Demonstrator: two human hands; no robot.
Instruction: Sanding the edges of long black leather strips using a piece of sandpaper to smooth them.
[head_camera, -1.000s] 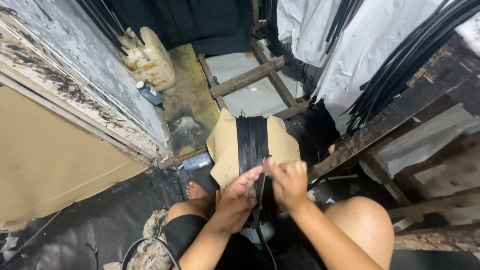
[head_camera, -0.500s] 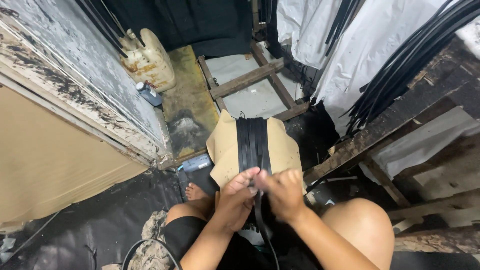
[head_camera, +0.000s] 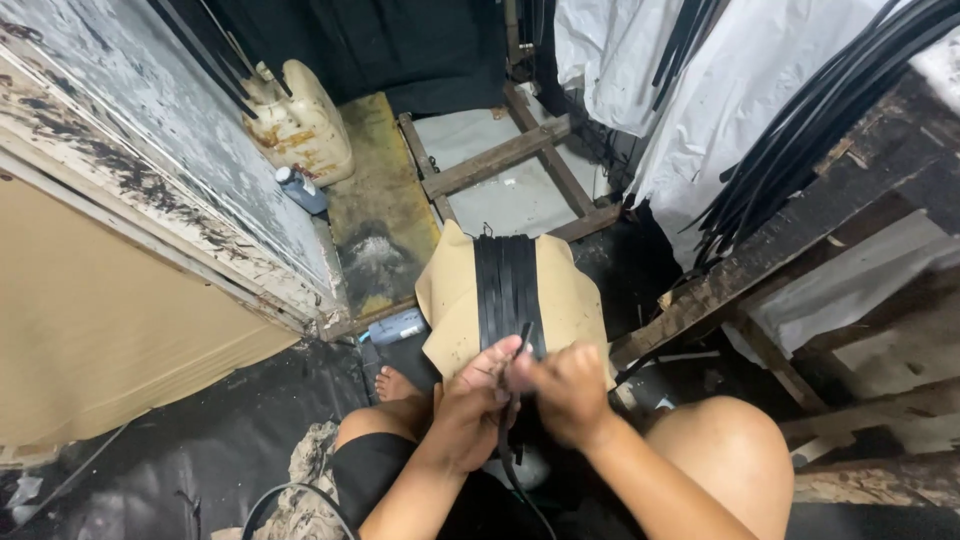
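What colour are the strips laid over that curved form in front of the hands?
Black: the strips run side by side down a tan form, clearest in the head view.

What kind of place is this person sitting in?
It looks like a small, rough home workshop. Black strips lie across a tan sheet, more strips hang over a worn wooden bench, and a stained jug stands by a peeling wall.
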